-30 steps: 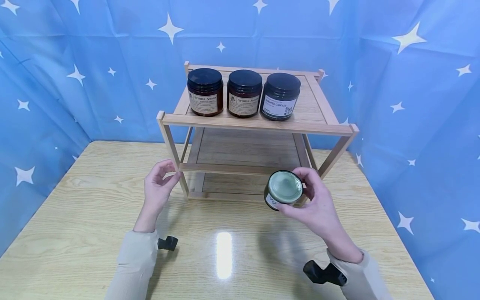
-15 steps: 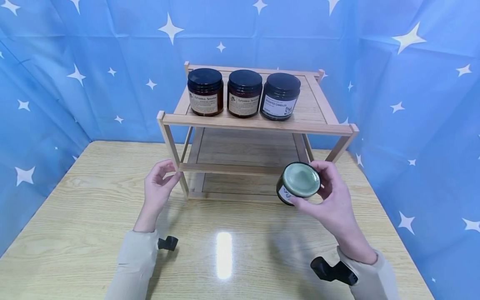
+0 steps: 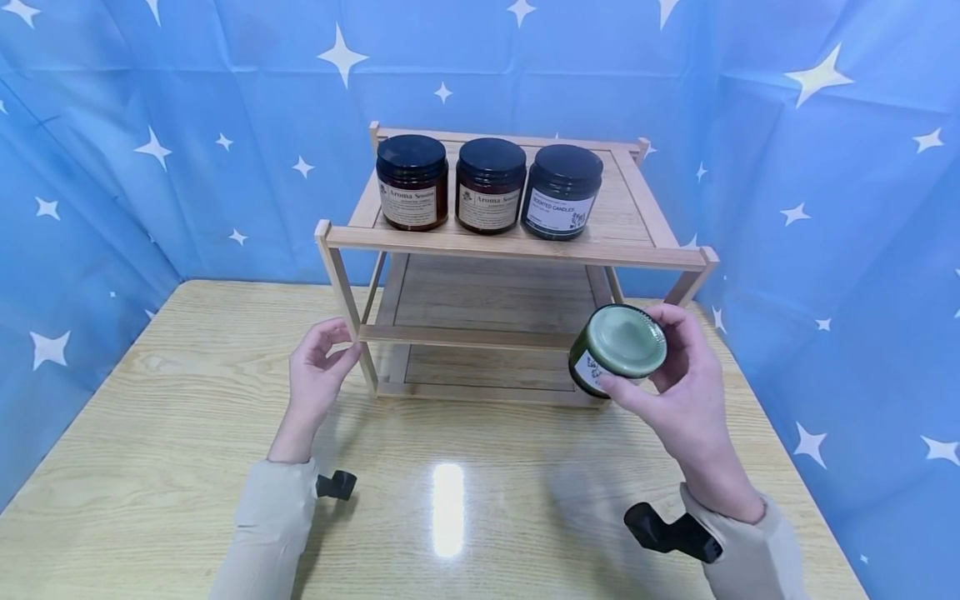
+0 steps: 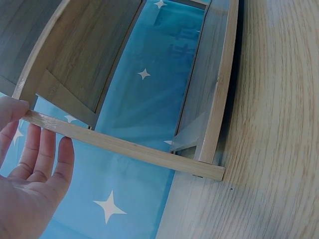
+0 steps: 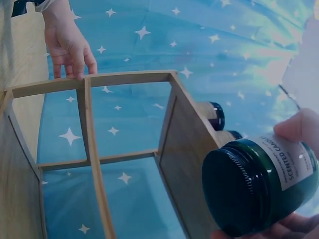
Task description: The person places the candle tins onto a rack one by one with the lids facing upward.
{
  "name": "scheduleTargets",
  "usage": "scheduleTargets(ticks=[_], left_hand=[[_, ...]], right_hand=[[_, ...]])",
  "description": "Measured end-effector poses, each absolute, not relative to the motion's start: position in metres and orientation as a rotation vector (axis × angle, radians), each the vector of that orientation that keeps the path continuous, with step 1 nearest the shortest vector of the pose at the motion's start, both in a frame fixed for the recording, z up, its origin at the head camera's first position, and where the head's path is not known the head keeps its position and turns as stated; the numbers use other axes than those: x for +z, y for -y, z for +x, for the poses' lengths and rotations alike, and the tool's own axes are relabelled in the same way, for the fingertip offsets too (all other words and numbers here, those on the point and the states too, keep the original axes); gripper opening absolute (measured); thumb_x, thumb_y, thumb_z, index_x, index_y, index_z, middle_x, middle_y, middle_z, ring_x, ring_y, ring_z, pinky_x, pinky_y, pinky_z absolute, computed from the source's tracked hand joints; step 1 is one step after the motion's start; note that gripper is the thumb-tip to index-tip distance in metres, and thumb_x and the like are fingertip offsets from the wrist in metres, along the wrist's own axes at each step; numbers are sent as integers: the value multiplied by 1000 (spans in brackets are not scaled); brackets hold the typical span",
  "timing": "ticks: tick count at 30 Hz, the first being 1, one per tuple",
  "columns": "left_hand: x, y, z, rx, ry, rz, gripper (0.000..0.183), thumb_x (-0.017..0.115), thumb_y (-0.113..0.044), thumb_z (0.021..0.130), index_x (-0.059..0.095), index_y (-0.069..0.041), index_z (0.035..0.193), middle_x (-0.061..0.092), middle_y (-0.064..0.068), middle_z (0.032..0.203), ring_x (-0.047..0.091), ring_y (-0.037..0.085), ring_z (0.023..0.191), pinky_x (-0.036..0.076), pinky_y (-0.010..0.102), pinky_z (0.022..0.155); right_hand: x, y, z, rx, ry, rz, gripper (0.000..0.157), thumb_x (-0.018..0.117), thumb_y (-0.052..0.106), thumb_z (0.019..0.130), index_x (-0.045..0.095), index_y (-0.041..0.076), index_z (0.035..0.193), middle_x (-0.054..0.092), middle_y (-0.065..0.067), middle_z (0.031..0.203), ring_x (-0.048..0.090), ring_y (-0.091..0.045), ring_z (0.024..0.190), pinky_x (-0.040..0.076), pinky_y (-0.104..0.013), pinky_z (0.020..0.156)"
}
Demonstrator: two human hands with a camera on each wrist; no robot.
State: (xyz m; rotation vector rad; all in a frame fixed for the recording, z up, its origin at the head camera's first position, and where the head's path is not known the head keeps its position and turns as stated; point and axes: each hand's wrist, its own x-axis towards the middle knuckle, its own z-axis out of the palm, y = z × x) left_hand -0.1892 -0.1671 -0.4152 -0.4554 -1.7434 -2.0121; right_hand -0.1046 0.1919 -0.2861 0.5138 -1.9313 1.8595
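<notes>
My right hand (image 3: 693, 387) grips a green glass scented candle jar (image 3: 628, 342) in front of the rack's right side. Its pale base is turned up toward the head view, and its black lid (image 5: 227, 191) faces the rack in the right wrist view. Thumb and fingers wrap the labelled side. At the left, my left hand (image 3: 318, 358) pinches the front left post (image 4: 124, 148) of the wooden rack (image 3: 517, 244), thumb on one side and fingertips on the other. Three more candle jars stand in a row on the top shelf: two brown ones (image 3: 411, 204) (image 3: 489, 208) and a dark one (image 3: 558, 212).
Below the top, the rack has a middle shelf (image 3: 487, 296) and a bottom shelf (image 3: 480, 369). It stands on a light wood table (image 3: 360, 508). A blue star-patterned curtain (image 3: 247, 108) hangs behind and at both sides.
My right hand has carried the green candle jar to the right and somewhat upward in the head view. The left hand stays at the post, and the three jars on top have not moved.
</notes>
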Motion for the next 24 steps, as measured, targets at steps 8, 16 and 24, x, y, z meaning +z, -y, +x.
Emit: scheduleTargets(ticks=[8, 16, 24], left_hand=[[-415, 167, -190, -2006, 1741, -463, 38, 56, 21, 79, 61, -2, 108, 63, -4, 95, 60, 9, 92, 54, 21, 79], [-416, 167, -191, -2003, 1739, -461, 36, 56, 21, 79, 61, 0, 108, 64, -4, 94, 60, 9, 91, 54, 21, 79], [-415, 167, -190, -2005, 1748, -449, 36, 58, 20, 79, 61, -1, 108, 63, -4, 94, 60, 9, 91, 54, 22, 79]], right_hand=[[-274, -193, -107, 1915, 1840, 478, 62, 61, -27, 64, 49, 3, 117, 51, -15, 112, 55, -20, 95, 51, -18, 79], [-262, -194, -113, 1988, 1705, 465, 58, 58, -27, 65, 51, -1, 116, 54, -18, 112, 57, -24, 95, 53, -20, 78], [-247, -195, -117, 1953, 1622, 454, 53, 58, -22, 65, 55, -4, 114, 57, -20, 113, 59, -25, 94, 54, -23, 78]])
